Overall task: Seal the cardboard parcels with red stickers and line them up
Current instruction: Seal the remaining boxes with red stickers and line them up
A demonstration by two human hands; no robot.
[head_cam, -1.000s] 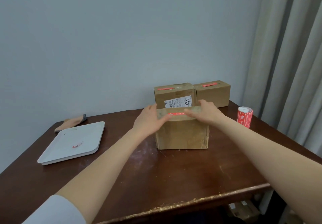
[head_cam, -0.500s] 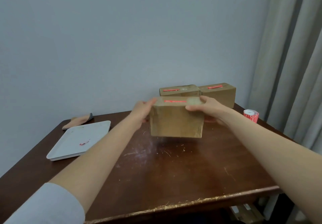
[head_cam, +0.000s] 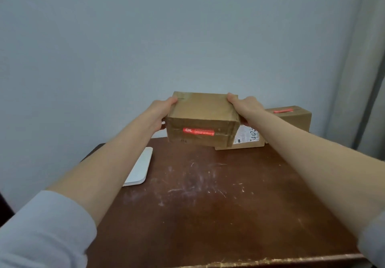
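Note:
A brown cardboard parcel point(head_cam: 201, 111) is held in the air above the far part of the table, turned so its red sticker point(head_cam: 198, 131) faces me. My left hand point(head_cam: 161, 111) grips its left side and my right hand point(head_cam: 245, 107) grips its right side. Behind it, on the table by the wall, stand two more parcels: one with a white label point(head_cam: 248, 137), mostly hidden by the held parcel and my right arm, and one at the far right point(head_cam: 295, 117) with a red sticker point(head_cam: 283, 111) on top.
A white tray point(head_cam: 140, 167) lies at the left of the scratched brown table point(head_cam: 208, 205), partly behind my left forearm. A grey wall stands right behind the table, a curtain point(head_cam: 366, 69) hangs at the right. The table's worn front edge runs along the bottom.
Both hands lifted the parcel off the table, carried it up and back toward the other two, and tipped it so the stickered face now points at me. The sticker roll is out of view.

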